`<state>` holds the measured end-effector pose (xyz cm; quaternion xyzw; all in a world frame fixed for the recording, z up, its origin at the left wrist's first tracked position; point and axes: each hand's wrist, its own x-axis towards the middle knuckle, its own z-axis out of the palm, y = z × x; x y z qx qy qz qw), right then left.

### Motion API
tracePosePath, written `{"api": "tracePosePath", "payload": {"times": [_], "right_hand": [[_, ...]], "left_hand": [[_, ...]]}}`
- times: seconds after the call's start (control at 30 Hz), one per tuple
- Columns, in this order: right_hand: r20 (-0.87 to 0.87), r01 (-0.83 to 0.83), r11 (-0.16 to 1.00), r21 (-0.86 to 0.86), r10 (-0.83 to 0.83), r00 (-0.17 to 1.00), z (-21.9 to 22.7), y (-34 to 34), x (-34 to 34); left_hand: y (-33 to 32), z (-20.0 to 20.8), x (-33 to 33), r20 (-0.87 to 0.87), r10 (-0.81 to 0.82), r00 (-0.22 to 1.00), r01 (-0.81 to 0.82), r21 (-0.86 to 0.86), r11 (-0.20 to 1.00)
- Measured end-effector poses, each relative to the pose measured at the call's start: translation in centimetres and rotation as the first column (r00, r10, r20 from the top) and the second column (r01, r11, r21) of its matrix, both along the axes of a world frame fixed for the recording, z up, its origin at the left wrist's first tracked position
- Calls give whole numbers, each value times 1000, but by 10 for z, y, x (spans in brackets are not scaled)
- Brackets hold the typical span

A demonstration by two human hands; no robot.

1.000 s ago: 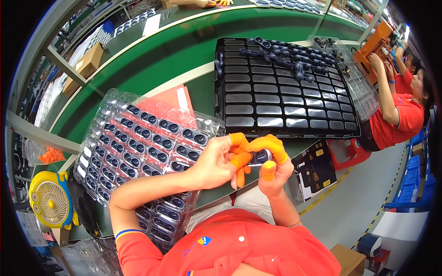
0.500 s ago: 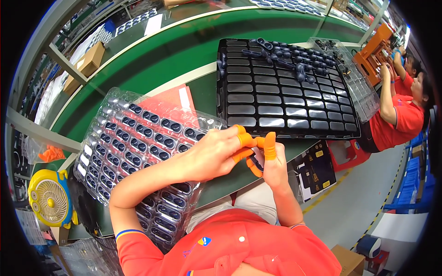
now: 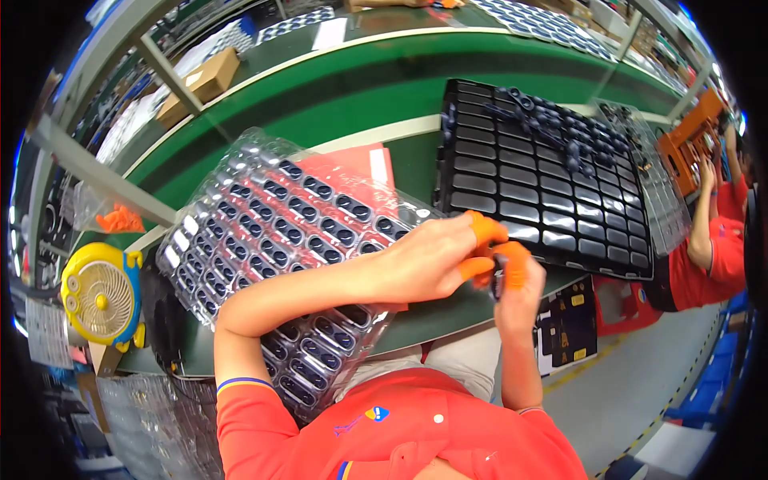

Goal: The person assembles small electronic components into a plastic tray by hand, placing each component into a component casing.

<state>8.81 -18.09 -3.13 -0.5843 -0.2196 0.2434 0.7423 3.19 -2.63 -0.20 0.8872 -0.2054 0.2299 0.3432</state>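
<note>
My right hand (image 3: 520, 292), with orange finger cots, grips a small dark part (image 3: 498, 278) upright between thumb and fingers. My left hand (image 3: 442, 254), also in orange finger cots, is closed right beside it, its fingertips at the part's upper end; what they pinch is hidden and blurred. Left of and under my left forearm lies a clear plastic blister tray (image 3: 336, 232) with rows of dark oval parts in its pockets. Beyond my right hand stands a black tray (image 3: 512, 188) of rectangular pockets, with loose dark blue pieces (image 3: 576, 132) heaped on its far side.
A red sheet (image 3: 360, 164) lies partly under the clear tray. At the left are a yellow fan (image 3: 102, 298) and a bag of orange finger cots (image 3: 120, 218). Another clear tray (image 3: 660, 200) sits beyond the black one. A co-worker in red (image 3: 724, 240) works at an orange fixture (image 3: 690, 152).
The view has swung so that the bench appears shifted rightward. My right hand has turned, and the dark part in it now stands more upright. Both hands stay close together.
</note>
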Motion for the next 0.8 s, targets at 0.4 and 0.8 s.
{"api": "tracePosePath", "payload": {"times": [0.4, 0.8], "right_hand": [[402, 218, 916, 337, -349, 846, -4, 35, -1], [365, 377, 907, 190, -421, 830, -10, -1, 43]], "left_hand": [[88, 16, -50, -71, 413, 908, -386, 242, 890], [266, -4, -108, -142, 840, 523, -644, 580, 499]]}}
